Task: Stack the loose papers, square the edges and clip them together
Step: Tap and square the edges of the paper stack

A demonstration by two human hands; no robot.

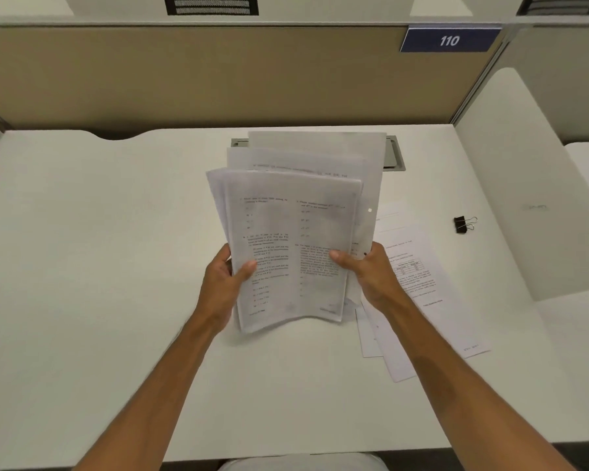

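I hold a bundle of printed papers (293,232) upright above the white desk (99,266), its sheets uneven and fanned at the top. My left hand (223,280) grips the bundle's left edge, thumb on the front page. My right hand (368,273) grips the right edge the same way. The bundle's lower edge curls just above or on the desk; contact is unclear. A few more loose sheets (419,300) lie flat on the desk under my right wrist. A black binder clip (463,224) lies on the desk to the right, apart from both hands.
A tan partition (184,76) with a blue "110" sign (449,40) closes the desk's far side. A grey cable hatch (395,154) shows behind the papers. A white side panel (531,185) bounds the right. The desk's front edge is near my lap.
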